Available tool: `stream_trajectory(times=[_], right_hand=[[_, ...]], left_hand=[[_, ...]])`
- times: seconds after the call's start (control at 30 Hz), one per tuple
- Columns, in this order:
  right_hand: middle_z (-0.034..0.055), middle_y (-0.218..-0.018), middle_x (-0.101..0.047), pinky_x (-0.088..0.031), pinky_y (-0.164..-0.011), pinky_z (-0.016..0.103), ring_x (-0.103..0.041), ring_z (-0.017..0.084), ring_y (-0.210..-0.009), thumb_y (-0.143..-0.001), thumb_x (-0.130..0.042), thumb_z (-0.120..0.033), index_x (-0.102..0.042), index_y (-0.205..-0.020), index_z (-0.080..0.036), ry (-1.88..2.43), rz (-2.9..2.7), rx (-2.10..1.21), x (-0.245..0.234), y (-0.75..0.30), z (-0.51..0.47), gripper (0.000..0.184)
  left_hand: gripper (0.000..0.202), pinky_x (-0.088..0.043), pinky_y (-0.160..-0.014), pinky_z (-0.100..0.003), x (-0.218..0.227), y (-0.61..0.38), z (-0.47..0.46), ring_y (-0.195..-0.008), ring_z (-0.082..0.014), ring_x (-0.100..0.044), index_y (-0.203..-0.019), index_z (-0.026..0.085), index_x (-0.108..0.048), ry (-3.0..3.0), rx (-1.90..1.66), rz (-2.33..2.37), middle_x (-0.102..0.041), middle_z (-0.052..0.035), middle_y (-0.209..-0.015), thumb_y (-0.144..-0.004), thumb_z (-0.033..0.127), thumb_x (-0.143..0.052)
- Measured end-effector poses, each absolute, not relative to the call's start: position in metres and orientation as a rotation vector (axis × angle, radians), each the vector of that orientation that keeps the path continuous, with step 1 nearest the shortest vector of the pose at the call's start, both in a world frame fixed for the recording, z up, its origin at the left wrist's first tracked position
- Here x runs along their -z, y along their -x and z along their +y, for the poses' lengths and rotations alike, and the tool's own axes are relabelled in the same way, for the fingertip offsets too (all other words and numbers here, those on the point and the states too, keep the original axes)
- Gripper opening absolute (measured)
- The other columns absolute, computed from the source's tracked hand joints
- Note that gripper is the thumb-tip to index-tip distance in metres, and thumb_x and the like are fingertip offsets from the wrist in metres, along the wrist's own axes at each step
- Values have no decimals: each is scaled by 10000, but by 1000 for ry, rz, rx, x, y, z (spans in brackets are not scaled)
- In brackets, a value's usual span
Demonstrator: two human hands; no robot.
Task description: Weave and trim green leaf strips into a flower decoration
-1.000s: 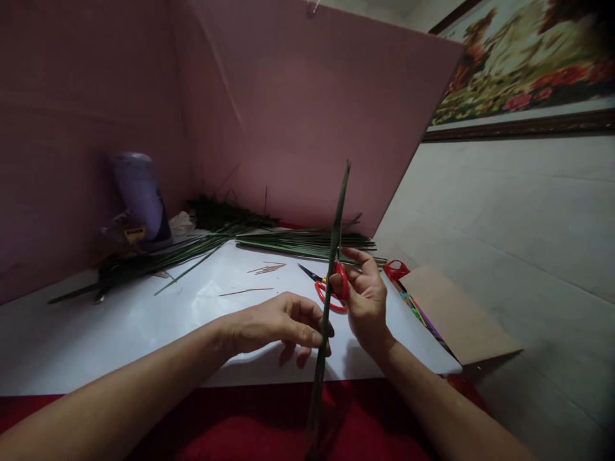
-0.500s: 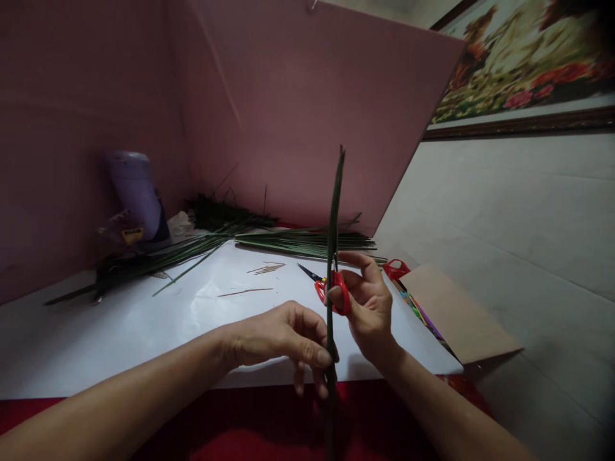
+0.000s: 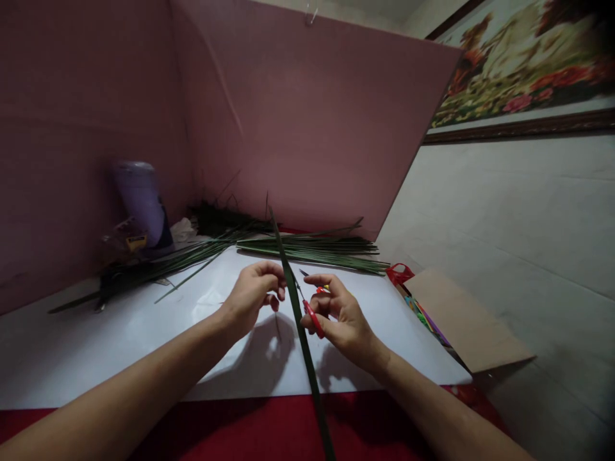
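A long green leaf strip (image 3: 302, 333) runs from near the bottom edge up and to the left, over the white sheet (image 3: 144, 333). My left hand (image 3: 252, 298) pinches the strip near its upper part, fingers curled. My right hand (image 3: 339, 317) grips red-handled scissors (image 3: 312, 314), whose dark blades point up-left beside the strip. Both hands hover just above the sheet, close together.
A pile of green leaf strips (image 3: 307, 246) lies along the back of the sheet, more lie at the left (image 3: 144, 266). A purple container (image 3: 141, 202) stands back left. Pink boards (image 3: 298, 115) wall the back. A cardboard box (image 3: 456, 320) with coloured items sits at right, and red cloth (image 3: 240, 429) lies in front.
The leaf strip has tipped from nearly upright to leaning left and lower. My left hand moved up the strip toward its top. My right hand with the scissors moved slightly left and down.
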State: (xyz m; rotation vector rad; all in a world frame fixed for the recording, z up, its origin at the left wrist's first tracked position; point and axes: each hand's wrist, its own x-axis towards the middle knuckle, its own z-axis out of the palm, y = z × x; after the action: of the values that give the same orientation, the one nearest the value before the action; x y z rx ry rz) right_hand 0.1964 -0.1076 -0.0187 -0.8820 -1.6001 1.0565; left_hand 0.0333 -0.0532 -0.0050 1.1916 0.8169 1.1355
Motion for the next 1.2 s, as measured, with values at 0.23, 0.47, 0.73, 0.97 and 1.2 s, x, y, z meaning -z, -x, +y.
stream_trajectory(times=[0.23, 0.47, 0.73, 0.97, 1.2], right_hand=[[-94, -547, -489, -352, -535, 248, -438, 93, -488, -737, -674, -237, -410, -1094, -212, 988, -1586, -1070, 27, -193, -101, 445], [-91, -547, -481, -352, -541, 252, -430, 99, -496, -744, -660, -240, -407, -1097, -197, 1043, -1633, -998, 27, -194, -101, 436], [-96, -543, -462, -346, -542, 239, -414, 95, -514, -764, -628, -209, -400, -1106, -201, 1105, -1715, -899, 33, -195, -98, 411], [-90, -550, -482, -355, -544, 241, -431, 96, -515, -760, -640, -225, -410, -1107, -219, 1107, -1709, -879, 40, -196, -95, 416], [-95, -536, -465, -345, -532, 238, -423, 95, -504, -756, -646, -245, -414, -1088, -211, 1088, -1644, -960, 40, -196, -94, 407]], left_hand=[[88, -369, -413, -208, -1, -31, -54, -525, -112, -522, -731, 146, -552, -1038, -1242, 718, -575, -14, -631, -673, 174, -611], [159, -361, -410, -199, 6, -32, -51, -498, -90, -488, -685, 122, -568, -1092, -1255, 788, -547, -1, -580, -656, 215, -694], [176, -369, -403, -193, 9, -33, -48, -456, -78, -472, -686, 101, -591, -1059, -1179, 827, -532, 3, -525, -637, 214, -716], [178, -405, -406, -202, 10, -33, -47, -462, -92, -501, -667, 111, -572, -1045, -1164, 870, -540, 2, -525, -638, 206, -720], [111, -435, -412, -213, 9, -34, -49, -472, -104, -534, -693, 106, -570, -1020, -1138, 890, -564, -11, -562, -643, 80, -666]])
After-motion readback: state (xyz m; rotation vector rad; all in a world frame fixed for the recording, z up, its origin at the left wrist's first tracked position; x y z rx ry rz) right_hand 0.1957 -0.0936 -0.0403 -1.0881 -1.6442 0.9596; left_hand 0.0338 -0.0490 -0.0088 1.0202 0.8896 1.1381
